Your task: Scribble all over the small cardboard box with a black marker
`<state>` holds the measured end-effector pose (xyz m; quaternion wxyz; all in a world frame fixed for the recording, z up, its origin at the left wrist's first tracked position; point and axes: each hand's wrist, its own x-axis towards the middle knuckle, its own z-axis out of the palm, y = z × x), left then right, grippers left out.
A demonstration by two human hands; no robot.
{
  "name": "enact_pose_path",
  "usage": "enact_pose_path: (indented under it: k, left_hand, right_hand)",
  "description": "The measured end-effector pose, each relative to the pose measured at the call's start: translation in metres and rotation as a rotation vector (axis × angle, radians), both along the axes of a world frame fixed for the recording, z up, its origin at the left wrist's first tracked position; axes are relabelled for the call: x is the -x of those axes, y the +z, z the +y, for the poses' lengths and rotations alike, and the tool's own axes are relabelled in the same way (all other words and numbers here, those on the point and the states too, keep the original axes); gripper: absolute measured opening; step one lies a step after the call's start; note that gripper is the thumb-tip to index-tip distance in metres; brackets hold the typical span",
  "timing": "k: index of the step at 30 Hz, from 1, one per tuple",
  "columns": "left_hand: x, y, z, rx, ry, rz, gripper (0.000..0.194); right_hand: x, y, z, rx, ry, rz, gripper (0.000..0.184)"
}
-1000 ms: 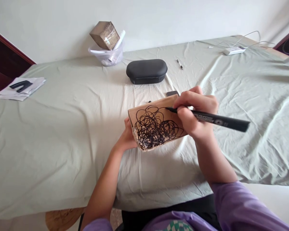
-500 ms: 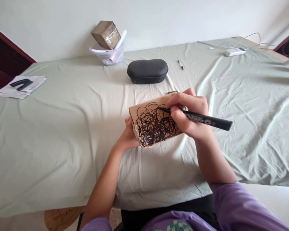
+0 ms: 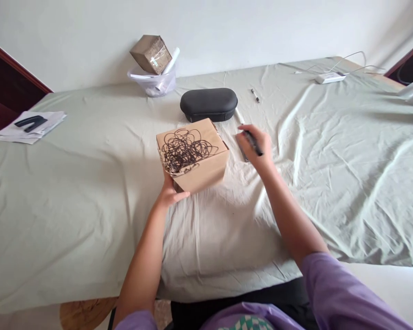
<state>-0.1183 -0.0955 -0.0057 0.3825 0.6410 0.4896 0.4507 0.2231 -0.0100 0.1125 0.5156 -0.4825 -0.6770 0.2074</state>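
Observation:
A brown cardboard box [image 3: 206, 167] is tilted above the cloth, its upper face covered with black looping scribbles. My left hand [image 3: 168, 195] grips its lower left corner, with the thumb along the near bottom edge. To the right of the box, my right hand [image 3: 261, 140] is closed around a black marker [image 3: 253, 143], somewhat blurred by motion. A dark, thin thing [image 3: 242, 149] lies on the cloth partly under my right hand; its kind is hidden.
Beyond the box sits a black zip case [image 3: 209, 101]. Farther back are a small pen [image 3: 255, 95], a plastic tub [image 3: 153, 85] with another cardboard box [image 3: 151, 54], and a white power strip [image 3: 330, 78]. Papers [image 3: 51, 124] with a black stapler [image 3: 30, 123] lie left.
My right hand has lifted the marker off the box and moved away to the right of it. The box has shifted left and turned, showing its near side.

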Motion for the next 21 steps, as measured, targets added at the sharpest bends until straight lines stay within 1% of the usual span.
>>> enact_pose_path:
  k: [2, 3, 5, 7, 9, 12, 15, 19, 21]
  left_hand:
    - [0.006, -0.004, 0.004, 0.025, 0.049, -0.075, 0.125]
    - [0.008, -0.006, 0.006, 0.034, 0.065, -0.099, 0.123]
    - [0.011, -0.008, 0.008, 0.044, 0.080, -0.106, 0.116]
    - [0.013, -0.009, 0.008, 0.042, 0.085, -0.106, 0.111]
    - [0.013, -0.011, 0.009, 0.026, 0.080, -0.107, 0.109]
    - [0.010, -0.012, 0.012, -0.015, 0.065, -0.103, 0.111]
    - [0.007, -0.013, 0.015, -0.071, 0.077, -0.099, 0.111]
    - [0.006, -0.014, 0.018, -0.190, 0.175, -0.081, 0.115]
    - [0.006, -0.017, 0.020, -0.238, 0.197, -0.082, 0.114]
  right_hand:
    - [0.005, -0.034, 0.012, 0.068, 0.086, -0.248, 0.039]
    - [0.009, -0.049, 0.016, 0.117, 0.097, -0.359, 0.046]
    - [0.019, -0.074, 0.018, 0.172, 0.127, -0.447, 0.055]
    - [0.029, -0.089, 0.018, 0.189, 0.182, -0.491, 0.059]
    - [0.035, -0.095, 0.017, 0.183, 0.259, -0.537, 0.056]
    - [0.037, -0.095, 0.017, 0.168, 0.336, -0.583, 0.047]
    - [0.034, -0.095, 0.019, 0.155, 0.341, -0.583, 0.047]
    - [0.034, -0.097, 0.020, 0.155, 0.344, -0.560, 0.047]
    - [0.037, -0.098, 0.020, 0.153, 0.353, -0.536, 0.045]
